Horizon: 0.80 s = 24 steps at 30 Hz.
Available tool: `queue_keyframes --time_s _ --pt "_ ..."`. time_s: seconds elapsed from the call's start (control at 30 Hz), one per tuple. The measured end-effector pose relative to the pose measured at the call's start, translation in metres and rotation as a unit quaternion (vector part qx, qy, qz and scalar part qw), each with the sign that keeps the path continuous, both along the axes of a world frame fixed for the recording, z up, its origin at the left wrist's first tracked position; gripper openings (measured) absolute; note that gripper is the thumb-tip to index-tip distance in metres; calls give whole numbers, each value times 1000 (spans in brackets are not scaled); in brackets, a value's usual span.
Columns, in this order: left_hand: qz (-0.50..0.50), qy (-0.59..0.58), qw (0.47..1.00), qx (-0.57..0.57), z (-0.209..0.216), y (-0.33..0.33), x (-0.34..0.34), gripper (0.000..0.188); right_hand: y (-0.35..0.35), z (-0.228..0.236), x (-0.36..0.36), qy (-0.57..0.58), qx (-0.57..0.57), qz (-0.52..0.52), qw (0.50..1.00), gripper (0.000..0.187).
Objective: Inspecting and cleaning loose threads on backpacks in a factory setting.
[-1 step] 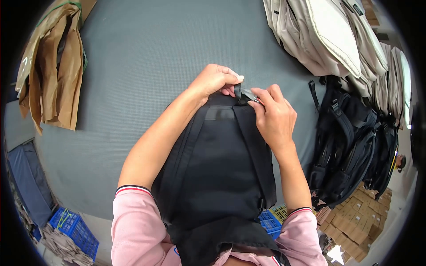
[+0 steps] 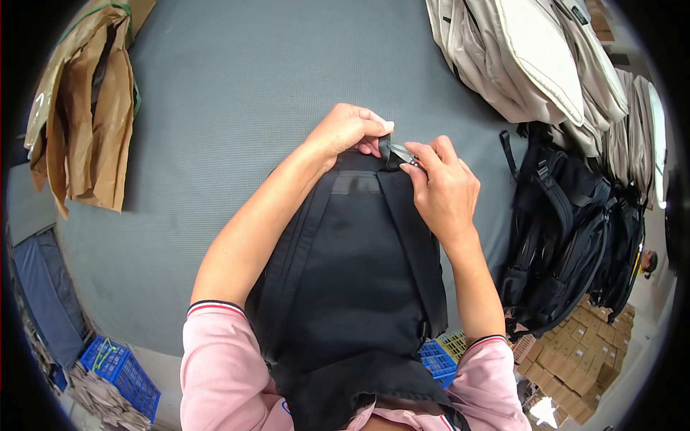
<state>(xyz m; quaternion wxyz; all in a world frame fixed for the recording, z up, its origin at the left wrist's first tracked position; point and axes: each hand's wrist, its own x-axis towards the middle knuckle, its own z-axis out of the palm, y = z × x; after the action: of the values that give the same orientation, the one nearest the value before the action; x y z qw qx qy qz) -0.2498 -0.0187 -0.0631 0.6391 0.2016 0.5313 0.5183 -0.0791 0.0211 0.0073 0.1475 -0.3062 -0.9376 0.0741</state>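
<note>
A black backpack [image 2: 352,251] lies on the grey table in front of me, its shoulder straps running down both sides. At its top end my left hand [image 2: 348,133] is closed, pinching a short black strap [image 2: 386,152] between thumb and fingers. My right hand [image 2: 447,187] is closed around small thread snips [image 2: 404,152]. Their grey blades point left and touch or nearly touch the strap. The snips' handle is mostly hidden by my fingers. A black apron [image 2: 366,377] covers my front, against the bag's near end.
The grey padded table [image 2: 237,86] spreads around the bag. Brown paper packaging [image 2: 90,122] stands at far left. Beige bags [image 2: 525,57] are piled at far right, with black backpacks [image 2: 553,223] nearer. Blue crates [image 2: 126,373] and cardboard boxes [image 2: 575,352] sit below the table.
My right hand and the snips have shifted very slightly, and the blades show a little more. My left hand and the backpack have not moved.
</note>
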Motion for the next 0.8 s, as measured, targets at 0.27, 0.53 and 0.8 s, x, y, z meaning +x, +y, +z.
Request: queue_keyframes --time_s 0.27,0.53,0.8 --pt "-5 5 1000 7 -2 -2 -1 21 2 11 -5 -72 6 53 996 20" --pt "-10 -8 1000 15 -2 -1 -1 22 10 15 -7 -78 6 26 997 20" --pt "7 -7 1000 13 -1 -2 -2 22 15 13 -5 -76 -52 17 996 23"
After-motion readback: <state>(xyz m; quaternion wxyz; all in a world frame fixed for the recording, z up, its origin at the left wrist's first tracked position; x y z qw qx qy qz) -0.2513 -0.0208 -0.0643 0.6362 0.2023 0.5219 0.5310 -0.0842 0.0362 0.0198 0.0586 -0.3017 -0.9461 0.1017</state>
